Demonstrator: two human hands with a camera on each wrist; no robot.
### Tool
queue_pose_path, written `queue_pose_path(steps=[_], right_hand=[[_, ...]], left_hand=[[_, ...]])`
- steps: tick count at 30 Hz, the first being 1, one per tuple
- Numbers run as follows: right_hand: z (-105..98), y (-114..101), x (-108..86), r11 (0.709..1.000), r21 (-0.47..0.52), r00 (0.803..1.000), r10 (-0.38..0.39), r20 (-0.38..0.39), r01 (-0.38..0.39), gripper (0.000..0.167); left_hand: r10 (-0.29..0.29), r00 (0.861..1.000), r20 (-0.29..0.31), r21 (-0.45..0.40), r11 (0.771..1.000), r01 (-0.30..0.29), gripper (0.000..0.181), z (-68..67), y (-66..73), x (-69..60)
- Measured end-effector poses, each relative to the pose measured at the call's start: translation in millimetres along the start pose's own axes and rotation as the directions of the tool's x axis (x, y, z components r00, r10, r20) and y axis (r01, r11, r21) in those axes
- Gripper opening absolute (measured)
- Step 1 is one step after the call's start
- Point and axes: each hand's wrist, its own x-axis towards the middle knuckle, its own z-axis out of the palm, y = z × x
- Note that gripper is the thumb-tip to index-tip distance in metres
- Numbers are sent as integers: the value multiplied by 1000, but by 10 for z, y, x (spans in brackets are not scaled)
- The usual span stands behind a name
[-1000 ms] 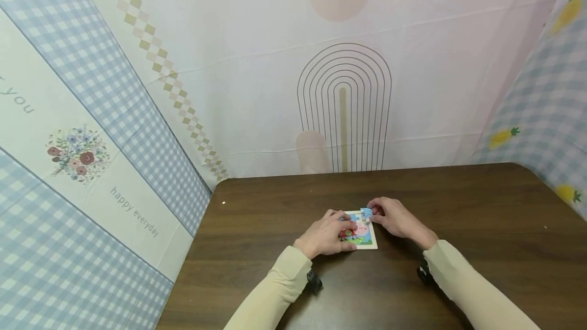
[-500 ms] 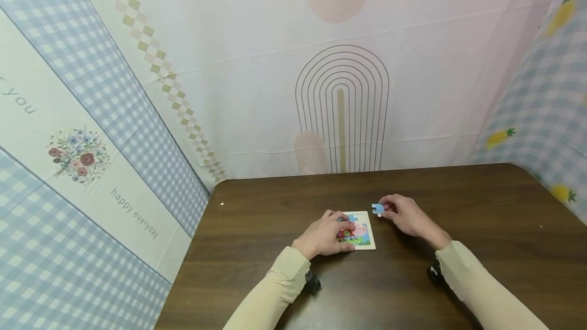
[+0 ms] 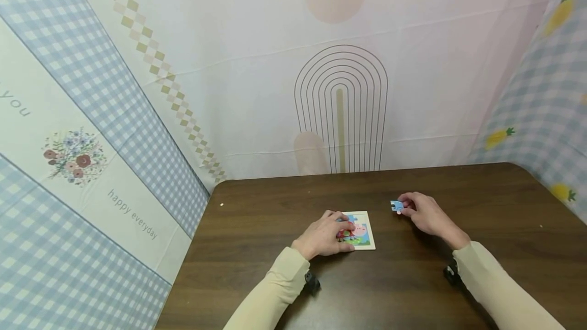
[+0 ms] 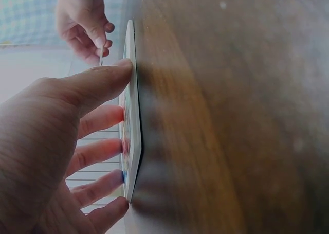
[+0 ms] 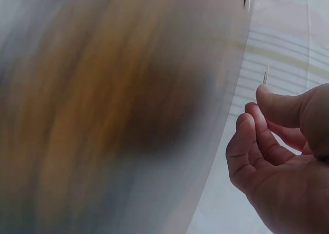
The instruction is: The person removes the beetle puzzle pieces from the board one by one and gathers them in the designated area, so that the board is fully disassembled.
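Observation:
A small framed jigsaw puzzle [image 3: 364,238] with a pink cartoon pig lies flat on the table. Part of its left side is hidden by my left hand [image 3: 322,236], whose spread fingers and thumb rest on the board. The left wrist view shows the fingertips touching the face of the puzzle near its pale edge [image 4: 134,115]. A bare patch of the tray shows at the upper right of the picture. To the right, apart from the board, my right hand [image 3: 426,214] pinches a light blue puzzle piece [image 3: 396,207] between thumb and fingers, seen edge-on in the right wrist view.
Both hands work over a dark brown wooden table [image 3: 275,192]. A patterned white curtain [image 3: 257,106] hangs behind its far edge, with blue checked cloth [image 3: 137,116] at the left. One small white speck [image 3: 222,204] lies near the table's far left corner.
My right hand has lifted the blue piece off the puzzle's upper right corner and carried it to the right. The left hand has stayed on the board.

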Motion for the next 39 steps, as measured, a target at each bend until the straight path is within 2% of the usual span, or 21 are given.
queue_pose_path(steps=[24,39], right_hand=[[-272,450,-62,997,-46,997,69,20,-68,26],[-336,549,-93,994,-67,996,85,37,-83,22]], left_hand=[[-9,1000,6,-9,1000,9,49,16,6,9],[-6,1000,9,-12,1000,6,49,-7,28,-17]])
